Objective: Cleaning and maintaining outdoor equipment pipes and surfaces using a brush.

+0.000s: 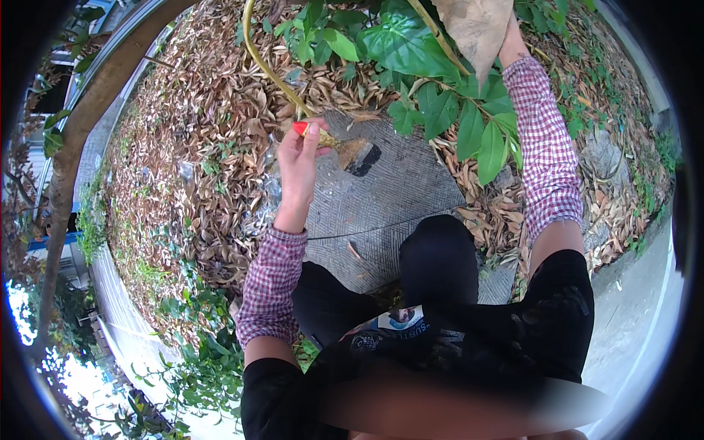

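Note:
My left hand [299, 158] grips a flat paintbrush [350, 152] by its handle. A red end of the handle pokes out by the thumb, and the wide brush head with a dark tip points right, above a grey grooved concrete slab [345, 209]. At the top right, my right hand [512, 45] reaches up beside a large dry brown leaf [473, 33]. That leaf and the picture's edge hide its fingers, so its grip does not show. Below the leaf spread large green leaves [411, 44] on a plant. Checked sleeves cover both my forearms.
Dry fallen leaves [198, 139] cover the ground around the slab. A thin bent stem [268, 66] comes down near my left hand. A thick branch [81, 125] crosses the left side. Paved ground [631, 293] lies at the right, and my knees are over the slab's near part.

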`<move>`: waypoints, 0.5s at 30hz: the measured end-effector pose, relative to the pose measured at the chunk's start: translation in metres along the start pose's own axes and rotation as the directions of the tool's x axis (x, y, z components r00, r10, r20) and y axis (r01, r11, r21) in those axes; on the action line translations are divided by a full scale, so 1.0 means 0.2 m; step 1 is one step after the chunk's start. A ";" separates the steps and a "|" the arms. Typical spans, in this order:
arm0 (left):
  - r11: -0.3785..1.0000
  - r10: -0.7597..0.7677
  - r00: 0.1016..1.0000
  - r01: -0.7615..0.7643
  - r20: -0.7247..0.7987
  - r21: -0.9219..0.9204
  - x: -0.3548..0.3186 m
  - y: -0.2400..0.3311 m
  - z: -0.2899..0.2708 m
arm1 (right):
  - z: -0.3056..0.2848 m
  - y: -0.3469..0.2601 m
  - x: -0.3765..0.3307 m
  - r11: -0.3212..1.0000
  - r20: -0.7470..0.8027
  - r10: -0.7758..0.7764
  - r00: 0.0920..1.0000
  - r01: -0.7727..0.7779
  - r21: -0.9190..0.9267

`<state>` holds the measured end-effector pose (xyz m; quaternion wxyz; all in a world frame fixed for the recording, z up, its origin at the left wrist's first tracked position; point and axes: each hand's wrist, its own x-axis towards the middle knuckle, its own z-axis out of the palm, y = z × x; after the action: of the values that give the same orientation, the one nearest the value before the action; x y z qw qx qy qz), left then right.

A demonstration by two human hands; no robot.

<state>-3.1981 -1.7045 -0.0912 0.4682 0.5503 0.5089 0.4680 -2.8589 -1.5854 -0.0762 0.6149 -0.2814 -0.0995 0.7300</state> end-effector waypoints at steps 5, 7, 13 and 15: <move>0.968 -0.196 0.938 0.138 -0.287 -0.211 0.03 -0.56 -0.20 | 0.08 0.09 -0.02 0.957 0.059 0.255 0.965 -0.260 0.129; 0.947 -0.269 0.890 0.175 -0.369 -0.269 0.07 -0.69 -0.26 | 0.13 0.02 -0.05 0.938 0.092 0.297 0.950 -0.309 0.159; 0.862 -0.392 0.818 0.166 -0.421 -0.479 0.17 -0.86 -0.30 | 0.14 -0.11 -0.14 0.855 0.191 0.392 0.900 -0.433 0.285; 0.844 -0.410 0.821 0.177 -0.397 -0.507 0.21 -0.86 -0.30 | 0.12 -0.16 -0.14 0.828 0.232 0.406 0.884 -0.463 0.315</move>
<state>-3.2762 -1.6533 -0.2525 0.5054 0.2026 0.5694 0.6159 -2.8428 -1.6004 -0.0321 0.4634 -0.1210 0.0561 0.8761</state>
